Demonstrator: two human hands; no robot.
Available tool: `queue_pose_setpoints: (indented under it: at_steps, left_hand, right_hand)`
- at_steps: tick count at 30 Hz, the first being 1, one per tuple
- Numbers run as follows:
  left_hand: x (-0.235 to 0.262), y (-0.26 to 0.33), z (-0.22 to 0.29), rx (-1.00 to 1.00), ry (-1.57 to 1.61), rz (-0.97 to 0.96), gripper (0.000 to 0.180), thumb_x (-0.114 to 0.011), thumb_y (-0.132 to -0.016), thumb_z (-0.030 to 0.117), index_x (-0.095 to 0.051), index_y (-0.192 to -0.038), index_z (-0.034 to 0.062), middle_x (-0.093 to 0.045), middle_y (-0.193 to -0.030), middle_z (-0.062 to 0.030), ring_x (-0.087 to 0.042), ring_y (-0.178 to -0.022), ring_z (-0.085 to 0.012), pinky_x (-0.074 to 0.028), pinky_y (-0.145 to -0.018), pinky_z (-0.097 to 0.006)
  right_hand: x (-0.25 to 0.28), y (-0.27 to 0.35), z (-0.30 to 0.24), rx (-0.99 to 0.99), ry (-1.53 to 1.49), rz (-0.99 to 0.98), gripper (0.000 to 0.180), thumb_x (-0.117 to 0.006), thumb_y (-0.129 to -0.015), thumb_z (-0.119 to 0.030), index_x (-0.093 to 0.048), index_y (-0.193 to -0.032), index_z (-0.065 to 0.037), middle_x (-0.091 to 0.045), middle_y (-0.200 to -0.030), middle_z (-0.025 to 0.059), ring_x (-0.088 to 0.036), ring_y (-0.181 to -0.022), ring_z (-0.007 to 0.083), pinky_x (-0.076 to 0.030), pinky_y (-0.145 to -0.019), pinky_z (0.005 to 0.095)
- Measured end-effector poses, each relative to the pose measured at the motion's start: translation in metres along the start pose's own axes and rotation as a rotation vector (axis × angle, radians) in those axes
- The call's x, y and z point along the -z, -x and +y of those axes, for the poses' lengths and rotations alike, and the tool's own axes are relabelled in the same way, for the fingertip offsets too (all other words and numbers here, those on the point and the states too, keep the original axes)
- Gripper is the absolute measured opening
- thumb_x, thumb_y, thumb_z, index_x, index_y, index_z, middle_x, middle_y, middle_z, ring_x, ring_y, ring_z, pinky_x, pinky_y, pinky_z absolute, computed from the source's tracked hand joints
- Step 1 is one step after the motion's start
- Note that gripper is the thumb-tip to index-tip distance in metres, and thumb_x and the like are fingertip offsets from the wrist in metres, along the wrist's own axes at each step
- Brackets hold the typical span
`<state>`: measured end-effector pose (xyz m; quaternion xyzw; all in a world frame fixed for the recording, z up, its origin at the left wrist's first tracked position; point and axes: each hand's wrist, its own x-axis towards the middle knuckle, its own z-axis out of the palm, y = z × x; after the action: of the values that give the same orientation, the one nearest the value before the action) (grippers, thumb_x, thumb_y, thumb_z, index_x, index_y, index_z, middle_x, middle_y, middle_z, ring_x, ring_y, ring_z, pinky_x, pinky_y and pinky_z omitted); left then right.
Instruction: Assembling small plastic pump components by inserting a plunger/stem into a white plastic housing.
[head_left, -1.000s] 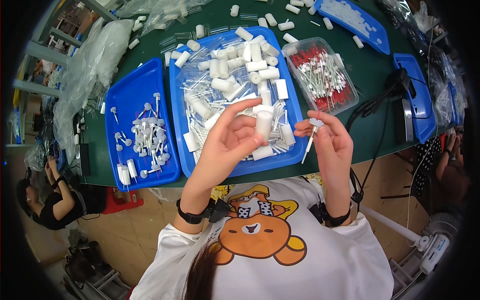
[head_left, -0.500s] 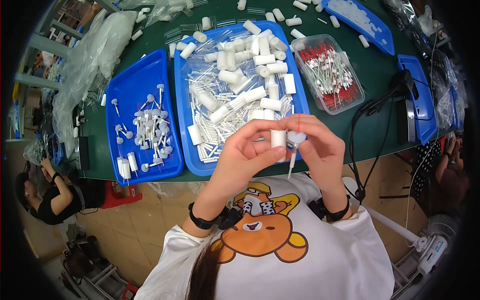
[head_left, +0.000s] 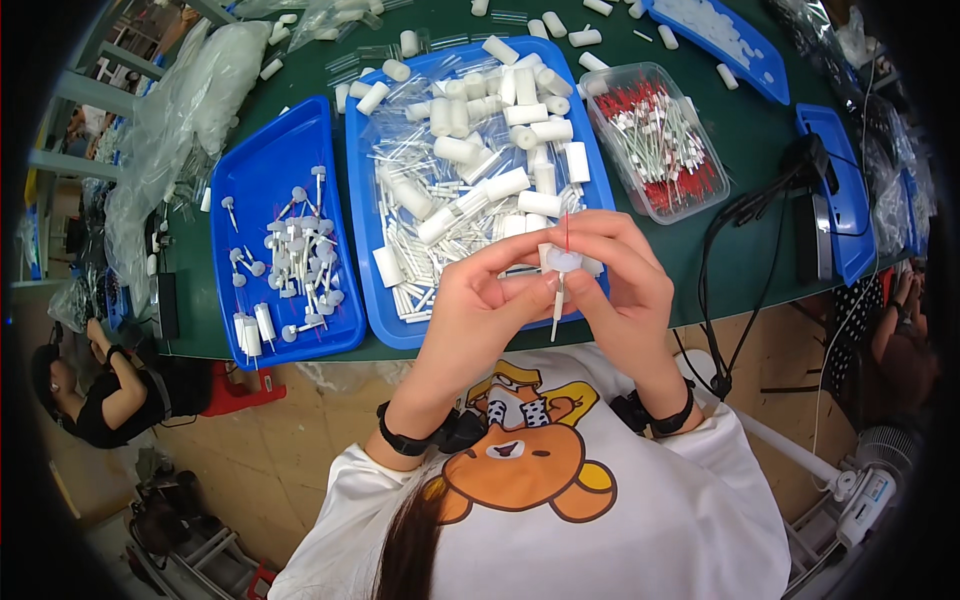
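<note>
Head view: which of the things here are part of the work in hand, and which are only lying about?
In hand:
- left hand and right hand, together holding a small white part with a red-tipped stick
- middle blue tray of white tubes
- clear tub of red-tipped sticks
- left blue tray of finished white pieces

Lying about:
- black cables
- plastic bags
- white fan

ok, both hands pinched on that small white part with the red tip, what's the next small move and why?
Probably press the small white part fully together, then lay it in the left blue tray. Left hand and right hand both pinch it; a red tip sticks up, a white stem hangs below, and similar stemmed white pieces already lie in that tray.
</note>
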<state>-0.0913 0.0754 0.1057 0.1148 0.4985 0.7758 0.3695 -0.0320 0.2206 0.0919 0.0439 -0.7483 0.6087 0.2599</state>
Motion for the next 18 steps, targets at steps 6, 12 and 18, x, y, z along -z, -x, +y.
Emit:
queue_pose_setpoints:
  at_steps: [6, 12, 18]
  left_hand:
    - [-0.002, 0.001, 0.003, 0.067, 0.023, 0.025, 0.037, -0.053, -0.09, 0.004, -0.046, -0.124, -0.0095, -0.059, -0.108, -0.0139, -0.063, -0.095, -0.0194, -0.056, -0.081, -0.032]
    - [-0.007, 0.003, 0.001, 0.087, 0.049, 0.009, 0.036, -0.054, -0.089, 0.002, -0.047, -0.123, -0.0091, -0.06, -0.108, -0.0147, -0.064, -0.092, -0.0202, -0.056, -0.082, -0.034]
    - [-0.006, 0.001, 0.002, 0.008, -0.108, 0.008, 0.042, -0.052, -0.087, -0.006, -0.04, -0.127, -0.0102, -0.061, -0.102, -0.0135, -0.064, -0.089, -0.0179, -0.055, -0.077, -0.028]
  right_hand:
    - [0.003, -0.001, 0.006, -0.011, 0.071, 0.004, 0.027, -0.067, -0.077, 0.0, -0.065, -0.104, -0.001, -0.058, -0.094, 0.0085, -0.056, -0.087, 0.0172, -0.046, -0.074, 0.0269]
    - [0.004, -0.002, 0.01, -0.141, -0.088, -0.018, 0.025, -0.065, -0.078, 0.002, -0.065, -0.102, 0.001, -0.057, -0.093, 0.0077, -0.052, -0.085, 0.013, -0.044, -0.075, 0.0253]
    - [0.006, -0.005, 0.007, -0.237, -0.347, -0.028, 0.02, -0.059, -0.082, 0.005, -0.06, -0.102, 0.005, -0.058, -0.097, 0.0099, -0.055, -0.096, 0.0173, -0.045, -0.083, 0.0288]
